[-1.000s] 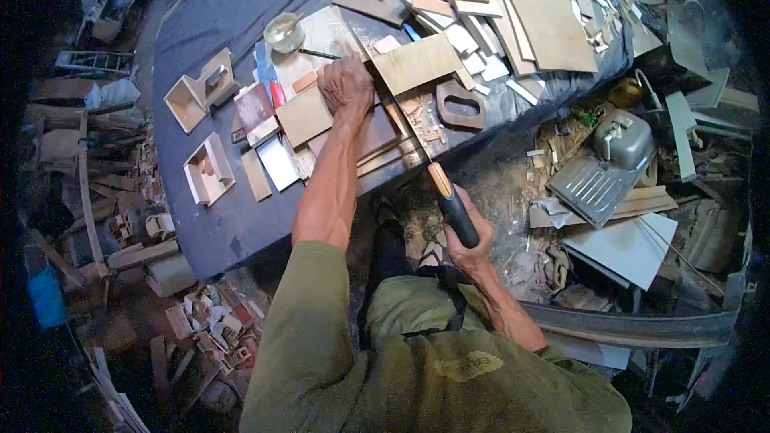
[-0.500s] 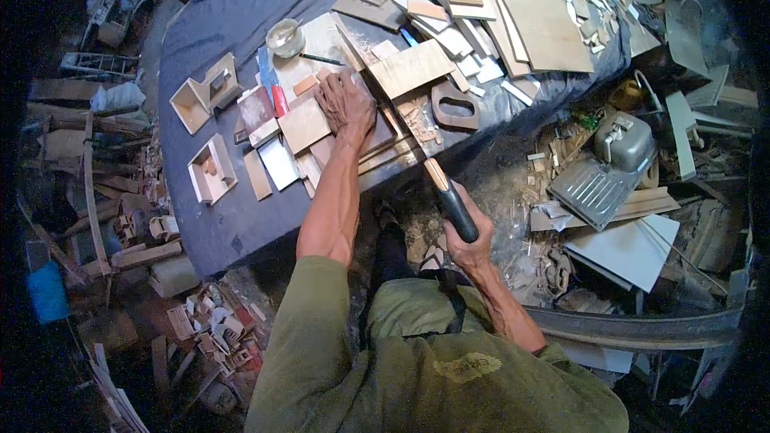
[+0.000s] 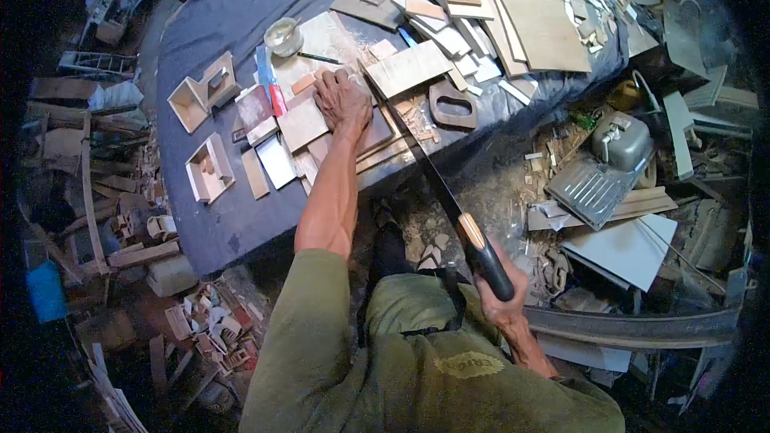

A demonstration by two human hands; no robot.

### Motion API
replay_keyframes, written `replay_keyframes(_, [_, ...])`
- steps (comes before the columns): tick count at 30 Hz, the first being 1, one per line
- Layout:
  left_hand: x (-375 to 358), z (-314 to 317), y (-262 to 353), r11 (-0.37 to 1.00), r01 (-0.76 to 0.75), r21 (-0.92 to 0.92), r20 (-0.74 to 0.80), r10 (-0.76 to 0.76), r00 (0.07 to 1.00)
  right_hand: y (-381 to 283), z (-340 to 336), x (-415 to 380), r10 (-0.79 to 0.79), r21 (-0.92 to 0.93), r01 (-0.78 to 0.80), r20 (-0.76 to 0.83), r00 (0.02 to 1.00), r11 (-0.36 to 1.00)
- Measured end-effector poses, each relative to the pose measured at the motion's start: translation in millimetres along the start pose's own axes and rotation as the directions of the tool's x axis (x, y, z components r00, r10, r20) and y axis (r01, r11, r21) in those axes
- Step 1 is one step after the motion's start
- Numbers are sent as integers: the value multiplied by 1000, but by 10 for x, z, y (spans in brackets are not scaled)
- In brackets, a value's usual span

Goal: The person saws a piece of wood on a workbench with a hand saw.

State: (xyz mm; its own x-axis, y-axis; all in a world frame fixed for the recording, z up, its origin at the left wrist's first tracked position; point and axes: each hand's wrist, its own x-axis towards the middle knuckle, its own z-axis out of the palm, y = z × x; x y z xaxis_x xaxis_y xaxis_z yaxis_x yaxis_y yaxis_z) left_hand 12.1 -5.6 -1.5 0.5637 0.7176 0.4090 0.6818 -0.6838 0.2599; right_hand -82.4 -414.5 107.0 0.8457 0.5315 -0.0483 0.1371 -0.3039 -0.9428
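Note:
My right hand [image 3: 505, 289] is wrapped around the black-and-wood handle of a hand saw [image 3: 439, 186]. The saw's long blade runs up and left across the table edge, its far part lying along the right side of a brown wooden board [image 3: 377, 135]. My left hand [image 3: 343, 102] presses down on that board with bent fingers, just left of the blade; the fingertips are partly hidden. Beside this hand lie a pale wooden block [image 3: 302, 127] and a small orange-brown block [image 3: 303, 83]. A loose saw handle [image 3: 452, 107] rests right of the blade, near sawdust and chips.
On the dark cloth-covered table [image 3: 216, 228] stand small open wooden boxes [image 3: 210, 168], a glass jar [image 3: 284, 37], a pencil [image 3: 318, 57] and a red-and-blue tool [image 3: 269, 80]. Plywood sheets [image 3: 533, 12] and offcuts pile up at the back right. A metal sink [image 3: 597, 184] lies on the cluttered floor.
My right hand has drawn the saw back toward my body and to the right, so more of the blade shows. My left hand stays in nearly the same place on the board.

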Motion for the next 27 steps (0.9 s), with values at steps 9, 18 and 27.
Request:
replay_keyframes(9, [22, 108, -67, 999, -44, 2, -63, 44, 997, -194, 372, 650, -98, -14, 98, -3, 995, 995])
replay_keyframes(18, [-5, -33, 27, 1000, -12, 22, -27, 12, 1000, -261, -20, 100, -11, -15, 11, 40, 999, 1000])
replay_keyframes(27, [-20, -7, -59, 995, -94, -18, 28, 95, 995, -131, 221, 475, -134, -21, 134, -16, 991, 991])
